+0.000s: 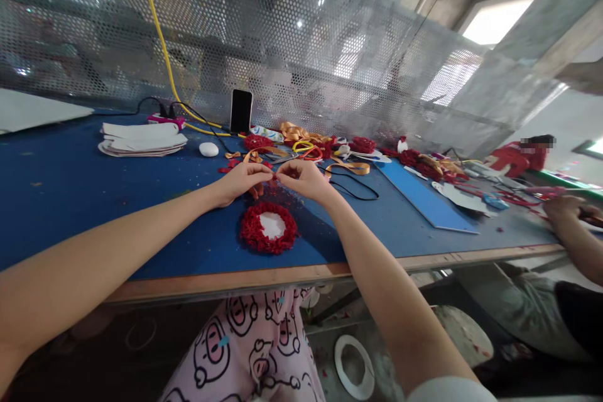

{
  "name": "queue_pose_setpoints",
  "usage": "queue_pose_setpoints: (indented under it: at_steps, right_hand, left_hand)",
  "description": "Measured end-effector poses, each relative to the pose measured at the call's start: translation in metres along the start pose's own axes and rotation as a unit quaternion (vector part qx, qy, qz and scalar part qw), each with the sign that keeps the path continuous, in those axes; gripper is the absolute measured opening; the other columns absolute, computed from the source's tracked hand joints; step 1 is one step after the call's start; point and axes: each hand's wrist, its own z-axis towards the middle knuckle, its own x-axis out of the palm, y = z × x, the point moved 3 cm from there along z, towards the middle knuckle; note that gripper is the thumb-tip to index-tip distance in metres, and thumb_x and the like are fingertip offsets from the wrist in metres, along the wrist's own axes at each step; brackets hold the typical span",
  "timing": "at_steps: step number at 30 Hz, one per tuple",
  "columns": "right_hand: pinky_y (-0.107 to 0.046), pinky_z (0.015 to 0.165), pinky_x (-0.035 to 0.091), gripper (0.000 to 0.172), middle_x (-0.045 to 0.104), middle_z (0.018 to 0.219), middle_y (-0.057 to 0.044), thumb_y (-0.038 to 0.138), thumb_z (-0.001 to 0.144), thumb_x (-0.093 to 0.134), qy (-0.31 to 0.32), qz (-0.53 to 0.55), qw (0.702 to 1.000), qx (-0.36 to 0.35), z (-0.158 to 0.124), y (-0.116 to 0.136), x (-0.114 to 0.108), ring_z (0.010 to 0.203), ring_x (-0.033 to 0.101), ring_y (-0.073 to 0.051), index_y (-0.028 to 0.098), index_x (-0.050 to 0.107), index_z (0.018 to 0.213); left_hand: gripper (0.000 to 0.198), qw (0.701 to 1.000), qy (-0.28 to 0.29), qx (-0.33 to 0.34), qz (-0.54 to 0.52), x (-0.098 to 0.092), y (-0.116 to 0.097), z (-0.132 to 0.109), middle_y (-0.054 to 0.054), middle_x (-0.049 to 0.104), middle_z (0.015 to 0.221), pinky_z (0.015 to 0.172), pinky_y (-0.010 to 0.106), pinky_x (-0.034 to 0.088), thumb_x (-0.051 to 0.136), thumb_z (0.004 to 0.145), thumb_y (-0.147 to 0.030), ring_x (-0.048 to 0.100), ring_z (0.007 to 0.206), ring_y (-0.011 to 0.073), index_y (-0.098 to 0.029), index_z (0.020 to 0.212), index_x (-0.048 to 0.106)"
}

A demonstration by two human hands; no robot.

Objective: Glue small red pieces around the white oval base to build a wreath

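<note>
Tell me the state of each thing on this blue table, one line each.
left hand, fingers pinched on a small red piece
right hand, pinching the same red piece
red wreath, lying flat, white centre bare
phone, standing upright against the mesh, screen dark
white paper stack, lying flat, untouched
blue sheet, lying flat

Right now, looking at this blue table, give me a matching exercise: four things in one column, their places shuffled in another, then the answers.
1. red ruffled ring with white centre
2. black smartphone
3. stack of white paper sheets
4. small red piece

A. far left on the blue table
B. pinched between left hand and right hand
C. upright against the perforated metal mesh
D. flat near the table's front edge

Pairs: 1-D, 2-C, 3-A, 4-B
</note>
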Motion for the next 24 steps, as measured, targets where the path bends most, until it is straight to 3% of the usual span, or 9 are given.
queue_pose_setpoints:
  at_steps: [16, 24]
  right_hand:
    - [-0.024, 0.062, 0.044, 0.016, 0.068, 0.073, -0.001, 0.027, 0.075, 0.064, 0.037, -0.014, 0.999, -0.004, -0.0008, -0.0022, 0.0001, 0.066, 0.059, -0.011, 0.015, 0.072, 0.082]
    - [-0.025, 0.063, 0.046, 0.025, 0.07, 0.076, -0.002, 0.037, 0.08, 0.065, 0.042, -0.006, 0.999, 0.001, 0.0012, -0.0025, -0.0025, 0.067, 0.059, -0.013, 0.015, 0.073, 0.088]
  left_hand:
    - [0.018, 0.999, -0.012, 0.024, 0.047, 0.0003, -0.0027, -0.002, -0.001, 0.063, 0.064, 0.047, 0.022, 0.043, 0.074, 0.074, -0.028, 0.052, 0.049, 0.0084, -0.012, 0.081, 0.071]
    - [0.019, 0.999, -0.014, 0.022, 0.039, -0.002, 0.0002, -0.0004, 0.0, 0.064, 0.061, 0.048, 0.022, 0.043, 0.075, 0.072, -0.03, 0.052, 0.049, 0.0086, -0.013, 0.078, 0.071]
